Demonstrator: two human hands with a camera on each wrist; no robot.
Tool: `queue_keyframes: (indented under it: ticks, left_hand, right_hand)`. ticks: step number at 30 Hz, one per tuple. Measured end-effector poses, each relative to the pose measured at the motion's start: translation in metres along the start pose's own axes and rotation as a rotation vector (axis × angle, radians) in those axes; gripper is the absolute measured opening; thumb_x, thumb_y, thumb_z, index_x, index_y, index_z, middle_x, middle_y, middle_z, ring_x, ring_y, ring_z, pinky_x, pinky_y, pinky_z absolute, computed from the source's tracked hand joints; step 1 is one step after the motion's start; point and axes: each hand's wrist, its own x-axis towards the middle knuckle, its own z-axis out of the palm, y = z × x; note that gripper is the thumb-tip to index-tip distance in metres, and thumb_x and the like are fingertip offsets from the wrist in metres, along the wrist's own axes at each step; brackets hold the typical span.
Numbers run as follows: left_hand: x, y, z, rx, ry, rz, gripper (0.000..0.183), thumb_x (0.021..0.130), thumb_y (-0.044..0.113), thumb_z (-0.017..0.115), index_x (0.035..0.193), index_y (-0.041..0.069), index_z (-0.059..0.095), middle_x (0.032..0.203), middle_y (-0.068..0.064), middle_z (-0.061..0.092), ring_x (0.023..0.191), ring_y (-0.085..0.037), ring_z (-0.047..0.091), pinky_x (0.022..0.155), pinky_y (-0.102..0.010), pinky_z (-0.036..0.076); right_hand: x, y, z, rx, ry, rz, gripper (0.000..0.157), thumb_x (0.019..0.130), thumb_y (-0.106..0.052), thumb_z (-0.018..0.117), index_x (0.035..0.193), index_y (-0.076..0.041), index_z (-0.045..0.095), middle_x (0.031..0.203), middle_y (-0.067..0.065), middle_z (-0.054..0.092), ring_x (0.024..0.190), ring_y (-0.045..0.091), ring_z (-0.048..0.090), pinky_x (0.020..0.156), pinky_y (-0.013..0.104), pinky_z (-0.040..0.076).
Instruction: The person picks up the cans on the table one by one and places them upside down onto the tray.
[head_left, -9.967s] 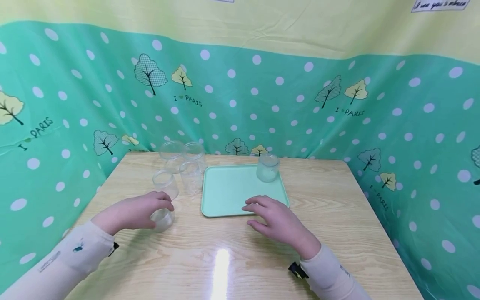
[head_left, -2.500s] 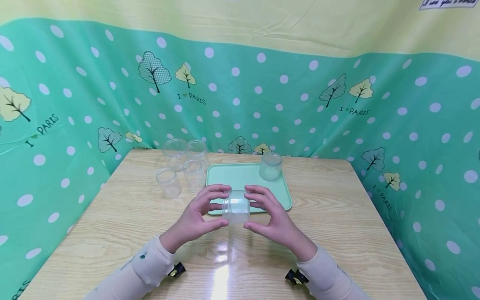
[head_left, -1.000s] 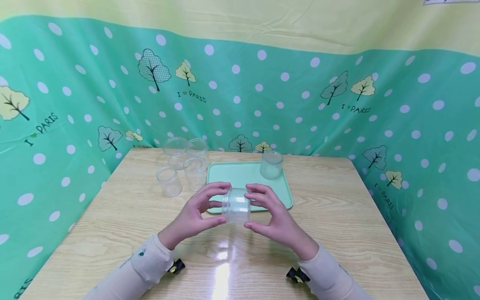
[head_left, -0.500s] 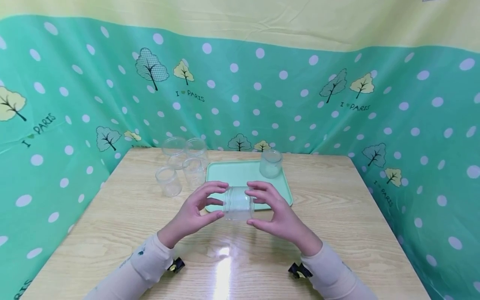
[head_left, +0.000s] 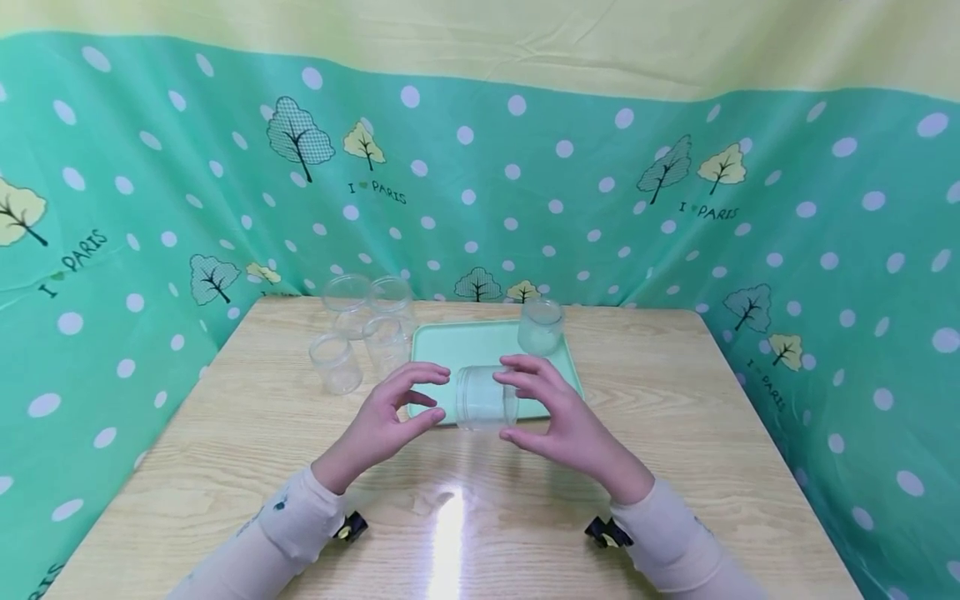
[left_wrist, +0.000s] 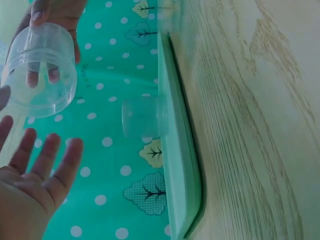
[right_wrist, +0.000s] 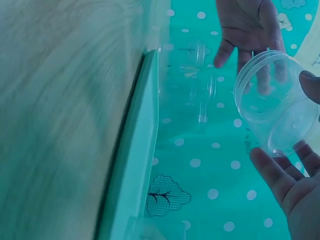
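Observation:
A clear plastic jar point(head_left: 483, 400) lies sideways in the air above the near edge of the green tray point(head_left: 435, 346). My right hand point(head_left: 558, 417) grips it by the base end, thumb below and fingers above. The jar's open rim faces left, toward my left hand point(head_left: 386, 421). That hand is apart from the jar, its fingers spread and gently bent around nothing. In the left wrist view a gap shows between the left fingers point(left_wrist: 45, 160) and the jar point(left_wrist: 42, 75). The right wrist view shows the right fingertips touching the jar's base point(right_wrist: 292, 132).
Another clear jar point(head_left: 541, 329) stands at the tray's back right corner. Left of the tray, several clear jars stand on the wooden table point(head_left: 247, 467), among them a short one point(head_left: 337, 367) and a taller one point(head_left: 386, 346). A polka-dot curtain point(head_left: 465, 200) closes off the back and sides.
Ten seconds ago my left hand was at a jar on the left of the table. Later both hands held a jar sideways; now the left has let go and the right has shifted it slightly right.

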Motion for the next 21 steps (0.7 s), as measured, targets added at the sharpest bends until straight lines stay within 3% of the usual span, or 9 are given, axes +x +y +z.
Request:
queue_keyframes:
  ticks: [6,14,21]
  left_hand:
    - [0.0,-0.002,0.002,0.053,-0.007,-0.075,0.04,0.09,-0.002,0.075,0.126,0.01,0.064,0.137,-0.013,0.059,0.126,-0.019,0.055,0.085,-0.036,0.062]
    - [0.0,-0.003,0.006,0.077,-0.032,-0.088,0.036,0.09,0.005,0.078,0.122,0.017,0.066,0.137,-0.01,0.059,0.122,-0.019,0.059,0.084,-0.037,0.062]
    - [-0.001,-0.003,0.007,0.084,-0.063,-0.079,0.032,0.092,0.008,0.077,0.119,0.022,0.067,0.136,-0.012,0.059,0.122,-0.019,0.059,0.084,-0.035,0.062]
  right_hand:
    - [0.007,-0.004,-0.014,-0.095,-0.038,0.005,0.069,0.084,-0.013,0.086,0.146,-0.015,0.055,0.156,0.005,0.04,0.14,0.024,0.046,0.101,0.041,0.056]
    - [0.025,-0.007,-0.03,-0.161,-0.119,0.053,0.069,0.086,-0.018,0.085,0.147,-0.024,0.054,0.156,-0.002,0.04,0.14,0.02,0.045,0.102,0.042,0.055]
    - [0.044,-0.003,-0.037,-0.278,-0.23,0.147,0.069,0.086,-0.023,0.086,0.146,-0.031,0.054,0.154,0.001,0.044,0.138,0.02,0.046,0.103,0.044,0.053]
